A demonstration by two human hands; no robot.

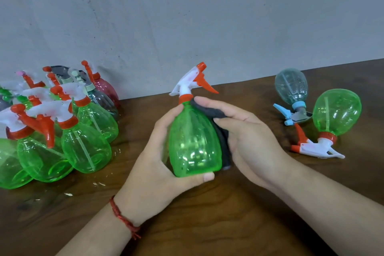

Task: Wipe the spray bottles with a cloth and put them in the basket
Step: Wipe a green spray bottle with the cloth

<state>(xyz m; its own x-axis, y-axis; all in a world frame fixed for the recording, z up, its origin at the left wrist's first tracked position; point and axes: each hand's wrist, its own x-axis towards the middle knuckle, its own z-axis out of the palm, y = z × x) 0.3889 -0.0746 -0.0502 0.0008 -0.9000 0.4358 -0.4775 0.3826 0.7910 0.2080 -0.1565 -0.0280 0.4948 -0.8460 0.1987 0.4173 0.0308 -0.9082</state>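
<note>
A green spray bottle [193, 141] with a white and orange trigger head is held above the brown table [228, 224] at the centre. My left hand [160, 164] grips its body from the left, thumb under its base. My right hand [245, 141] holds a dark grey cloth [220, 129] against the bottle's right side. No basket is in view.
Several spray bottles, mostly green with orange triggers, stand crowded at the left [68, 127]. To the right lie a clear bottle with a blue trigger [293, 91] and a green bottle [336, 112]. A grey wall [187, 16] runs behind the table.
</note>
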